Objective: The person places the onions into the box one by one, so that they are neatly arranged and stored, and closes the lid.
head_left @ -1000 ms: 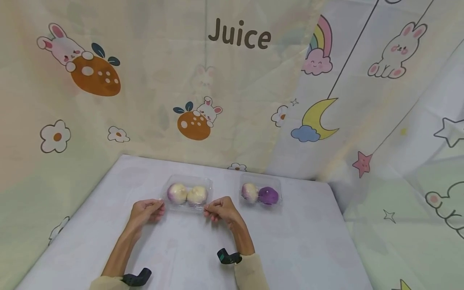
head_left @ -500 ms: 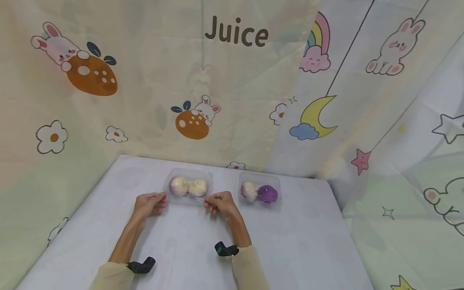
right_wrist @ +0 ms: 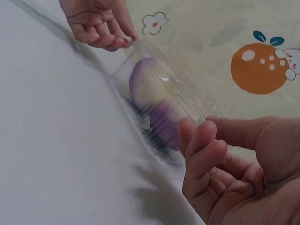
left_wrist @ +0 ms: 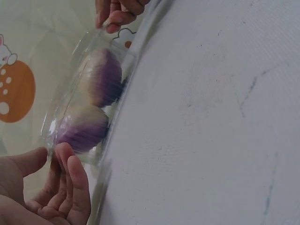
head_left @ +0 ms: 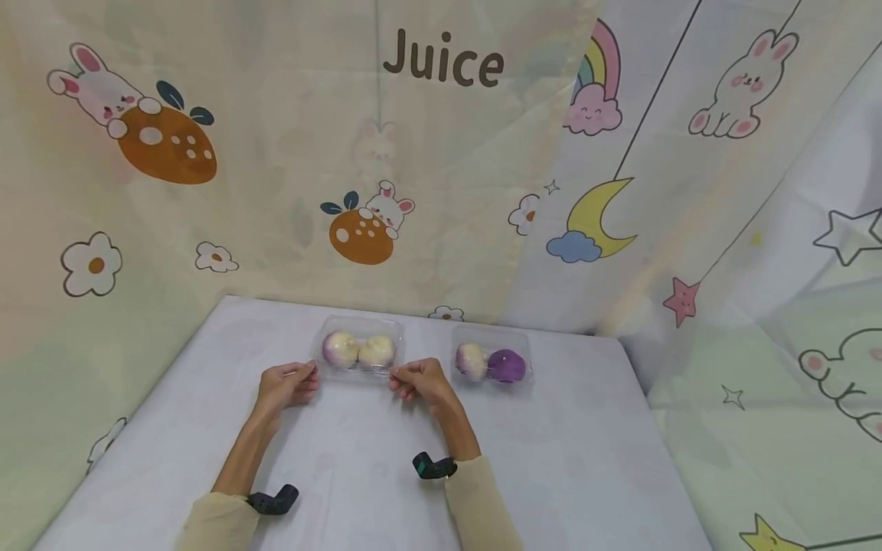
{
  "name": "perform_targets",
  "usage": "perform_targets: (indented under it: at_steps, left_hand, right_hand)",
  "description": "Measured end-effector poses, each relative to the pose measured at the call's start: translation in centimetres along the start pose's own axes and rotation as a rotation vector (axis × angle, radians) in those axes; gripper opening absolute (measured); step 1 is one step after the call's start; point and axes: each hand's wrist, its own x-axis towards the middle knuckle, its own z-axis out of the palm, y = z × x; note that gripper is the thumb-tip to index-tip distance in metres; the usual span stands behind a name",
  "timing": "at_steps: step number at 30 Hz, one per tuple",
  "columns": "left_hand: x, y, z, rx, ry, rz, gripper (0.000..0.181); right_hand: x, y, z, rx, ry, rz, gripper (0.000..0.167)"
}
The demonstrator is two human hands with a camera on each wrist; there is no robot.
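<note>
A clear plastic clamshell box (head_left: 361, 373) with two round, cream-and-purple, turnip-like things (head_left: 341, 349) in it stands near the back of the table. At its left front corner, my left hand (head_left: 285, 386) pinches the rim between thumb and fingers. My right hand (head_left: 423, 380) pinches the right front corner the same way. Both wrist views show the box (left_wrist: 126, 61) between the two hands, its lid down over the contents. Whether its base touches the table I cannot tell.
To the right stands a second clear box (head_left: 491, 334) holding one cream-and-purple round thing (head_left: 472, 361) and one deep purple one (head_left: 506, 366). The white table (head_left: 551, 459) ends at a printed cloth backdrop (head_left: 276, 153) just behind both boxes.
Both hands and the box between them have shifted a little toward the back of the table. The grip on the corners stays the same. The second box has not been moved.
</note>
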Motion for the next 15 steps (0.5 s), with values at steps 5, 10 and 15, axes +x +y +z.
perform_targets:
  at_steps: [5,10,15]
  left_hand:
    - [-0.8,0.4,0.1,0.016,-0.003,0.010,0.043]
    - [-1.3,0.1,0.3,0.036,0.051,0.073,0.054]
    - [-2.0,-0.5,1.1,0.171,0.268,0.218,0.061]
  right_hand:
    - [-1.2,-0.6,0.0,-0.084,-0.002,-0.007,0.039]
    - [-2.7,-1.8,-0.3,-0.196,0.044,0.053,0.044]
    - [-4.6,-2.7,-1.2,-0.278,0.107,0.053,0.045]
